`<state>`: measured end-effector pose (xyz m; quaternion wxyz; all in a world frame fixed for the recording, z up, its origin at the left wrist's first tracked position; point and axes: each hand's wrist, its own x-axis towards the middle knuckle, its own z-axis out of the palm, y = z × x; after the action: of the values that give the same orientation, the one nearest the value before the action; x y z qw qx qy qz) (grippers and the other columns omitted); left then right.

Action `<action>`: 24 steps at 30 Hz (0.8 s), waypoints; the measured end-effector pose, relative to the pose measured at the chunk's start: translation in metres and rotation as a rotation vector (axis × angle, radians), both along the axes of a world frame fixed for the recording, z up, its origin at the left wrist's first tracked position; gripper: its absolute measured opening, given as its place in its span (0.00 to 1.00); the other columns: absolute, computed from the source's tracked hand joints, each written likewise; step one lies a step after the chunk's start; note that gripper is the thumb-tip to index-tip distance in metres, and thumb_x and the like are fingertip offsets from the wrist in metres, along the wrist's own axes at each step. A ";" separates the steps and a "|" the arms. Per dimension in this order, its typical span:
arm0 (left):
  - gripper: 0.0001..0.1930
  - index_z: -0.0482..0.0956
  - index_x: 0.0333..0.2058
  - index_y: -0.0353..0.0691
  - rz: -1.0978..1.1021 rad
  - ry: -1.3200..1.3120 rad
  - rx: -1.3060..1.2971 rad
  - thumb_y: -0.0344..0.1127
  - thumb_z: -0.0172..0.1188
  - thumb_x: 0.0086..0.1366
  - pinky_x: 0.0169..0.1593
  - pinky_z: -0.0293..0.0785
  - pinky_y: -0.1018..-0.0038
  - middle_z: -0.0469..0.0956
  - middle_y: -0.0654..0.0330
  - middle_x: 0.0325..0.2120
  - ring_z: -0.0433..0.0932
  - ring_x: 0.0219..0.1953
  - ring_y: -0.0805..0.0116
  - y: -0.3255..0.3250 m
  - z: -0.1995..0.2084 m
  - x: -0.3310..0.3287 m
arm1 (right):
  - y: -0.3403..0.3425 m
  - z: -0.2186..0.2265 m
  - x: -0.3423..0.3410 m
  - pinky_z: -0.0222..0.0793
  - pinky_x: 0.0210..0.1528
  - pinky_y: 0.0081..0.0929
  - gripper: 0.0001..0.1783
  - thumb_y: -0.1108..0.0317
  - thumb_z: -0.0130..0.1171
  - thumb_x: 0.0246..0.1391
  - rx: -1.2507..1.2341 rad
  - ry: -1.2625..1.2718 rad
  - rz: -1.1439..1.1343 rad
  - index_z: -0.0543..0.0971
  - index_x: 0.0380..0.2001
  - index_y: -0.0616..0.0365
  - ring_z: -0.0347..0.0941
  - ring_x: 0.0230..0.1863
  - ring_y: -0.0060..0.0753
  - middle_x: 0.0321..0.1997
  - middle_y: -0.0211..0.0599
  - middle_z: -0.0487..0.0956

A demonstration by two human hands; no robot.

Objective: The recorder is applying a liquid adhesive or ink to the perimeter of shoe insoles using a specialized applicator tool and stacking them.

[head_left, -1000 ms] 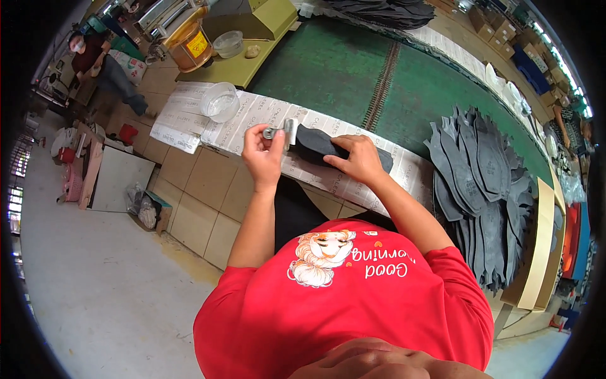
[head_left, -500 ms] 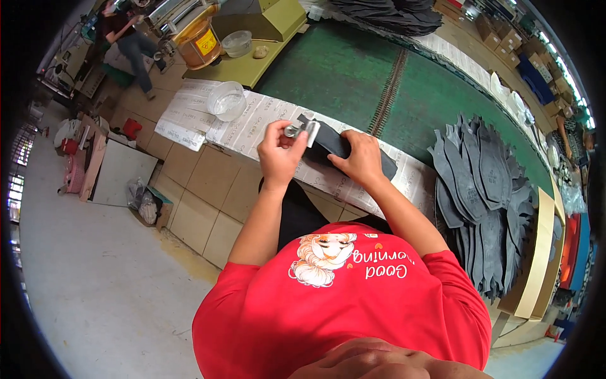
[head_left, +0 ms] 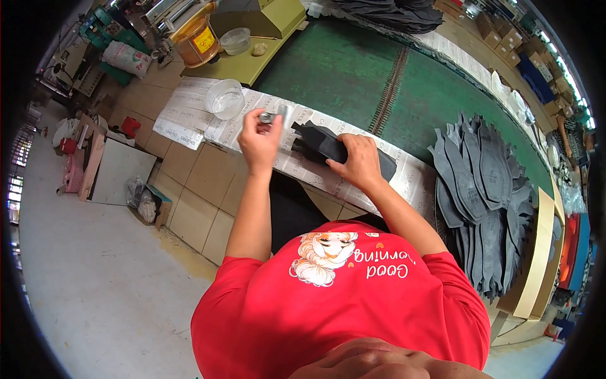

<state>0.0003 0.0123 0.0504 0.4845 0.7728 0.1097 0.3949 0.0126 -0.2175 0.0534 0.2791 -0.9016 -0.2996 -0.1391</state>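
Note:
My left hand (head_left: 257, 144) is closed around a small silvery metal tool with a flat, pale end (head_left: 282, 116), held just left of the dark pieces. Motion blurs the tool, so its exact kind is unclear. My right hand (head_left: 361, 163) grips a dark grey, flat cut piece (head_left: 319, 140) at its near edge, thumb on top and fingers over the far side. More of the same dark material shows beneath it, on the paper-covered ledge (head_left: 303, 167). A clear plastic tub (head_left: 225, 101) stands on the ledge, beyond and left of my left hand.
A green conveyor belt (head_left: 322, 63) with a laced seam runs beyond the ledge. Several stacked dark grey cut pieces (head_left: 483, 170) lie at the right, beside a cardboard box (head_left: 533, 271). At the far left are an amber container (head_left: 197, 45), another tub (head_left: 235, 41) and a small stone-like lump (head_left: 259, 49).
My left hand has drawn the metal tool leftward, away from the dark piece's end. My right hand keeps its grip with little movement. The person at upper left has gone out of view.

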 end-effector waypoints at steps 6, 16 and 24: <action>0.17 0.77 0.39 0.39 -0.303 0.066 0.138 0.35 0.71 0.51 0.27 0.75 0.72 0.78 0.59 0.20 0.80 0.21 0.68 -0.041 -0.002 -0.015 | 0.001 0.001 -0.002 0.62 0.52 0.39 0.27 0.59 0.72 0.34 -0.026 0.041 0.019 0.76 0.40 0.56 0.74 0.43 0.42 0.37 0.41 0.79; 0.16 0.73 0.44 0.32 -0.001 0.088 -0.333 0.33 0.65 0.61 0.30 0.73 0.78 0.80 0.55 0.29 0.77 0.26 0.74 0.073 -0.063 0.000 | -0.027 0.039 -0.002 0.69 0.51 0.40 0.31 0.53 0.72 0.38 0.253 0.179 -0.034 0.76 0.44 0.60 0.74 0.45 0.50 0.42 0.45 0.79; 0.17 0.73 0.44 0.32 0.044 0.196 -0.507 0.35 0.65 0.61 0.26 0.69 0.81 0.80 0.60 0.28 0.75 0.25 0.76 0.113 -0.099 0.026 | -0.217 0.106 0.045 0.71 0.52 0.39 0.31 0.52 0.71 0.38 -0.104 -0.013 -0.942 0.79 0.45 0.60 0.75 0.49 0.48 0.46 0.48 0.79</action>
<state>0.0264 0.1250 -0.0486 0.6408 0.6590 0.2681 0.2884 0.0576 -0.4341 0.1595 0.1384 -0.9512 0.1336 -0.2412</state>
